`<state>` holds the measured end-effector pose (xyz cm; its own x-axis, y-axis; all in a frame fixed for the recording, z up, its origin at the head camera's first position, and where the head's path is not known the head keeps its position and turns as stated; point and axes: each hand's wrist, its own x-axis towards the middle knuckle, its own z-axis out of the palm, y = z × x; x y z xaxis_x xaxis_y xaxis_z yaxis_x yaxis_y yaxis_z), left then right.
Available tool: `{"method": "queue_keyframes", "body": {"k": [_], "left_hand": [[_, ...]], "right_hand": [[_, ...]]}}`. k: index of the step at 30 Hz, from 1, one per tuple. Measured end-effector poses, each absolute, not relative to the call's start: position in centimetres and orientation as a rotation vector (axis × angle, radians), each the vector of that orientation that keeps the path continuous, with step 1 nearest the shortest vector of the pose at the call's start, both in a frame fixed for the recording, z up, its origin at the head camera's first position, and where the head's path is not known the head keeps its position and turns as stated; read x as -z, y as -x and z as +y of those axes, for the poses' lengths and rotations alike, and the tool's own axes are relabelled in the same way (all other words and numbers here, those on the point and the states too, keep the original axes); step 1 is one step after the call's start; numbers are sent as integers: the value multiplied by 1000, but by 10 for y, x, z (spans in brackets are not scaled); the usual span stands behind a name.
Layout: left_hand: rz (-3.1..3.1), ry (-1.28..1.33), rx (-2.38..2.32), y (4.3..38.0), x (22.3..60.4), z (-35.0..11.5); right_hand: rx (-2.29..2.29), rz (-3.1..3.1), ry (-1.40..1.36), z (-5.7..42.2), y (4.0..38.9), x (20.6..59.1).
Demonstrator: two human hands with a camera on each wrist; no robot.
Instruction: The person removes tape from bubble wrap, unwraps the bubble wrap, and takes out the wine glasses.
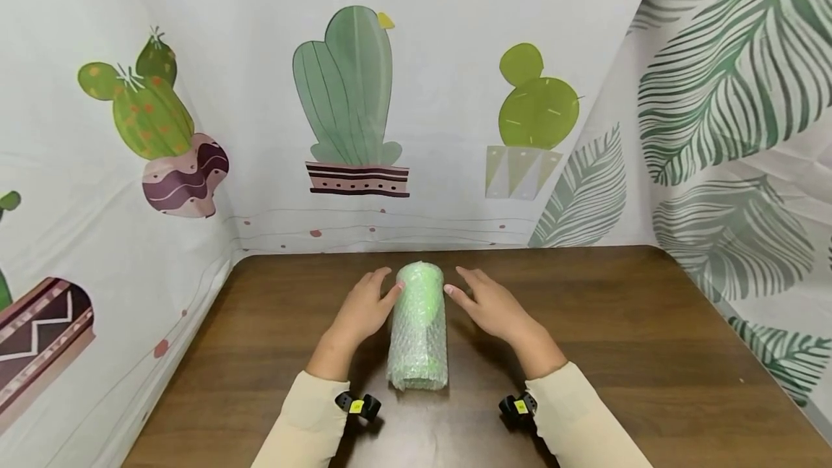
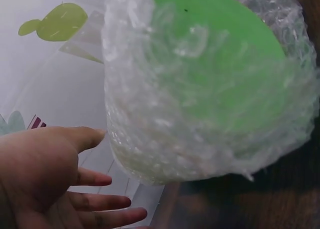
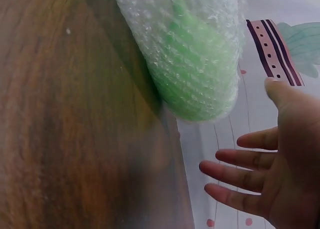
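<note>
A cylinder-shaped bundle of clear bubble wrap (image 1: 418, 331) lies lengthwise on the brown wooden table (image 1: 617, 352), between the two hands. Something bright green shows through the plastic; in the left wrist view its near end looks like a flat green disc (image 2: 215, 64). On the left side, my left hand (image 1: 364, 305) has its fingers spread, the thumb tip right at the wrap's edge. My right hand (image 1: 494, 307) is held to the right of the bundle, fingers extended, with a gap between thumb and wrap. Neither hand grips anything.
Behind the table's far edge hangs a white cloth (image 1: 442, 92) printed with potted cacti. Another cloth with green leaves (image 1: 734, 92) hangs at the right. Each wrist carries a small black camera, one left (image 1: 359, 406) and one right (image 1: 518, 408), below cream sleeves.
</note>
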<state>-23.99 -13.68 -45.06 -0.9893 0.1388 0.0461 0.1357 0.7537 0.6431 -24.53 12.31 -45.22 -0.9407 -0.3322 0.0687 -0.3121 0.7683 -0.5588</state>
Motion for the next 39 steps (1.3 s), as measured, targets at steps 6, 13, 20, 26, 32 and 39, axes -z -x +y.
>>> {"method": "queue_keyframes", "body": {"k": [6,13,20,26,32,39], "left_hand": [[2915,-225,-1117,239,449,-135],[2907,-227,-1125,238,449,-130],[2874,-243,-1123,239,452,-128],[2826,-230,-1156,237,453,-126],[2831,-263,-1186,237,450,-125],[2837,-316,-1232,236,446,-125]], "right_hand": [[887,2917,593,119,245,456],[912,2884,638,116,245,462],[927,2847,642,111,241,464],[919,2830,623,107,241,463],[964,2807,598,107,242,459],[1032,2784,568,109,242,457]]}}
